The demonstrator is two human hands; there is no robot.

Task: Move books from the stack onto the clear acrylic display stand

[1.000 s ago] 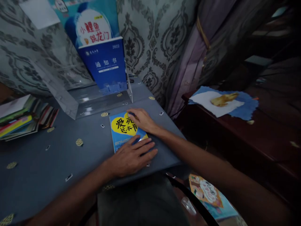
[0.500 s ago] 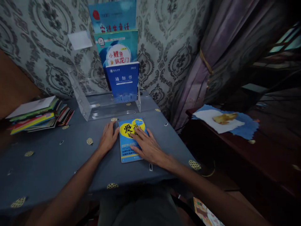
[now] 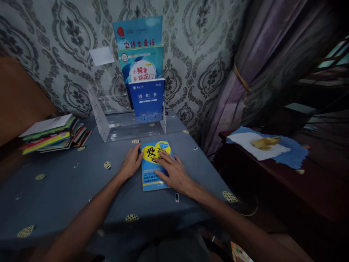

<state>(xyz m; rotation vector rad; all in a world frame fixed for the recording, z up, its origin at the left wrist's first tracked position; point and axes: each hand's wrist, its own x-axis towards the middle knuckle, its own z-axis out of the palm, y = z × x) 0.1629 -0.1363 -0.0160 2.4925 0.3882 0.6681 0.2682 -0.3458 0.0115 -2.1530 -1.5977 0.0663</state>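
A blue book (image 3: 151,171) with a yellow heart on its cover lies flat near the front edge of the table. My right hand (image 3: 174,171) rests over its right side, fingers spread across the cover. Beside the book's upper left edge is my left hand (image 3: 131,162), fingers stretched forward and the thumb at the book's edge. Behind them stands a clear acrylic rack (image 3: 131,136), which holds a dark blue booklet (image 3: 148,100), a teal book (image 3: 144,63) and a taller blue book (image 3: 139,32), all upright and overlapping.
A pile of books and papers (image 3: 51,133) lies at the left on the grey-blue tablecloth (image 3: 71,196). Patterned curtain fabric hangs behind. At the right, a dark red bench (image 3: 305,185) bears a blue cloth and white paper with a yellowish item (image 3: 265,142).
The view has shifted slightly, so the scene sits a little lower and farther right. Both hands keep nearly the same place at the book.
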